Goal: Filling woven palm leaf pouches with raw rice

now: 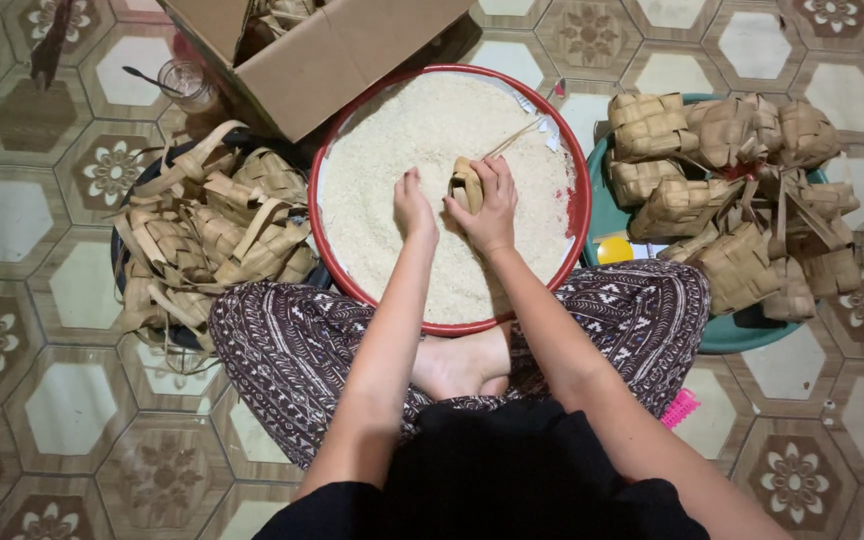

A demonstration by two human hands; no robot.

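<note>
1. Pouch (467, 186), a small woven leaf case, sits over the rice (422, 140) in the red basin (577, 200), gripped by the right hand (492, 205), whose fingers curl around it.
2. Left hand (414, 205) rests beside it with fingers bent down into the grains, seemingly pinching rice; whether it holds any I cannot tell.
3. Risk, as I judge it: the pouch's opening looks narrow, so grains could miss it, though they would fall back into the basin.
4. A loose leaf strip (514, 138) sticks out from the pouch; a tug on it could loosen the weave.
5. Empty pouches (212, 235) lie heaped on the left and filled ones (732, 180) crowd the green tub (742, 335) on the right; an elbow swing could topple either pile.
6. The cardboard box (332, 50) leans over the basin's far rim and could slide into the rice.
</note>
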